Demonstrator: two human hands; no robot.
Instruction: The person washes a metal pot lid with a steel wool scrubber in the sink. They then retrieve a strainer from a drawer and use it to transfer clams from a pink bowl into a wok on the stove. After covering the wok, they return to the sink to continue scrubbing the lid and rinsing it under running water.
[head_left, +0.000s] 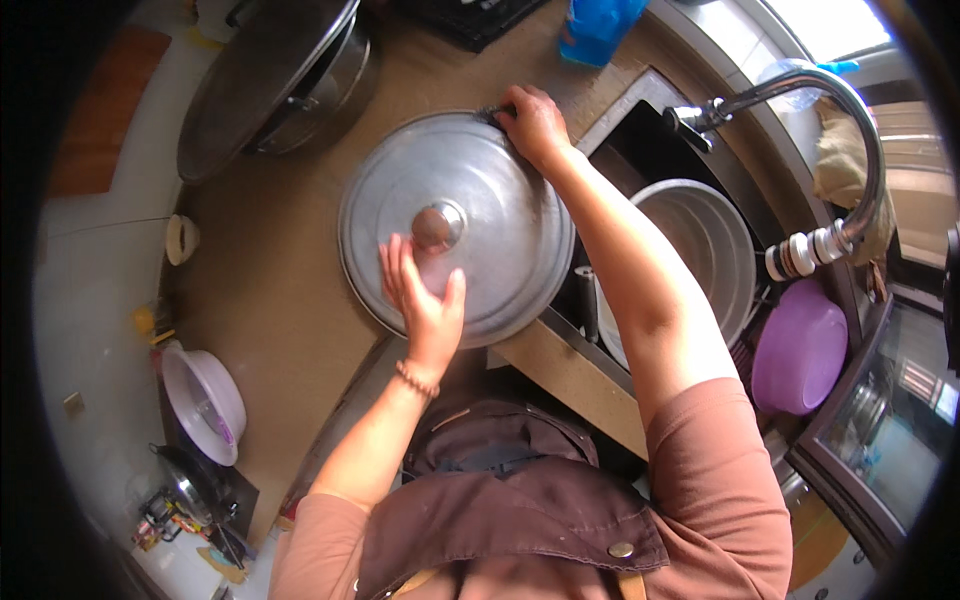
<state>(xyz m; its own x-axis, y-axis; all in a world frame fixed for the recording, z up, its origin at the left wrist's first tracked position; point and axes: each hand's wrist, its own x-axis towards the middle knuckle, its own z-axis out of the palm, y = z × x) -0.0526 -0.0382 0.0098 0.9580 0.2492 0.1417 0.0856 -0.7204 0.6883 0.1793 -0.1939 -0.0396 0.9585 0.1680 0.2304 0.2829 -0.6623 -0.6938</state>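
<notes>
A large round metal pot lid (495, 202) lies on the brown countertop (300, 247) in front of me, its knob (436, 227) facing up. My left hand (429, 300) is over the near part of the lid, fingers spread beside the knob and not closed on it. Whether the palm touches the metal is hard to tell. At the far right rim, my right hand (536, 124) presses a dark scouring pad (491, 114) to the lid; most of the pad is hidden under the fingers.
To the right, a metal pot (697, 225) sits in the dark sink (637, 142) below a curved faucet (874, 150). A purple basin (801, 349) leans beside it. Large cookware (255, 90) stands at back left, a blue container (600, 30) behind, a white basin (206, 405) at left.
</notes>
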